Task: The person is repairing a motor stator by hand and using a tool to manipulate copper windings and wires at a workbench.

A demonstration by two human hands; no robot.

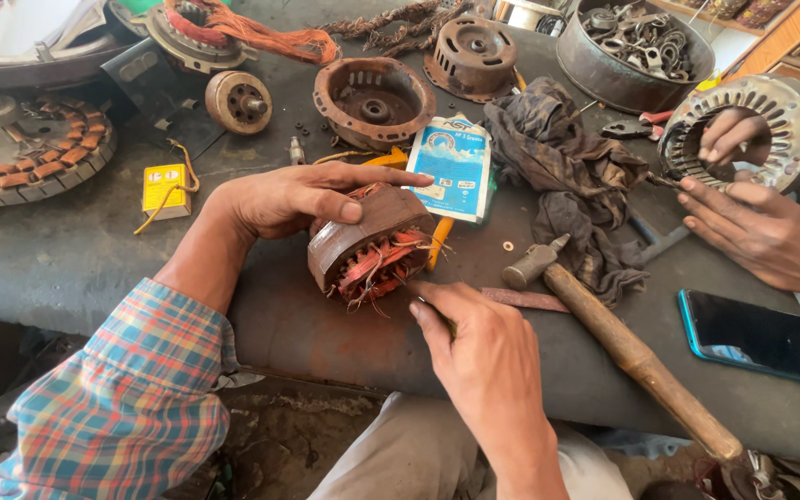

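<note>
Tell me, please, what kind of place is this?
Probably a motor repair workshop. The left hand steadies a wound stator, the right hand picks at its wires, and a hammer and rusty motor housings lie around.

The left hand (293,199) comes out of a long plaid cotton sleeve (122,398), checked in red, teal, blue and yellow, its cuff at ten o'clock from the elbow. The right hand (483,356) and forearm are bare. Light grey trousers (418,458) cover the legs at six o'clock.

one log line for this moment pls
left hand: steadies motor stator | right hand: thin tool at windings | hammer: on bench
</note>
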